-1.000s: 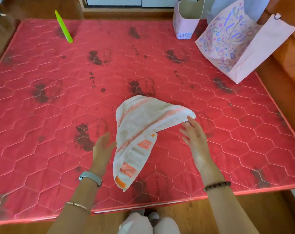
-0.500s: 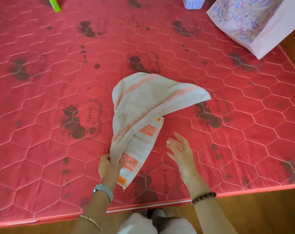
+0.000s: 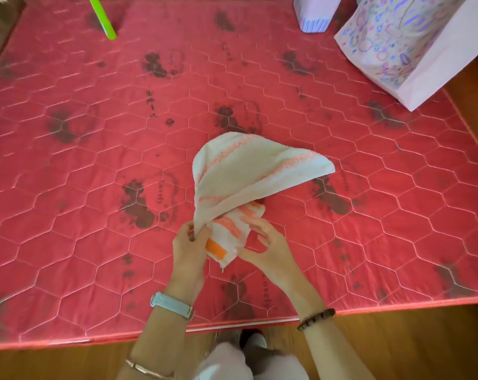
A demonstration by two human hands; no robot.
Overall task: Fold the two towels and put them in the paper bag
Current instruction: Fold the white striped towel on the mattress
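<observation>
A white towel [image 3: 248,174] with orange bands lies rumpled in the middle of the red quilted mat [image 3: 81,165], its upper layer draped over the lower one. My left hand [image 3: 189,245] pinches the towel's near left edge. My right hand [image 3: 265,242] grips the lower orange-striped corner from the right. A large pale pink paper bag [image 3: 413,48] with coloured doodles stands tilted at the far right corner of the mat. Only one towel is in view.
A smaller pink bag [image 3: 314,15] with a striped base stands at the far edge, left of the large bag. A green stick [image 3: 102,17] lies at the far left. Wooden floor [image 3: 396,349] borders the mat's near edge; my knees [image 3: 232,360] are just below it.
My left hand went from open beside the towel to pinching its near edge. My right hand moved from the towel's far right corner to the near corner and took hold of it.
</observation>
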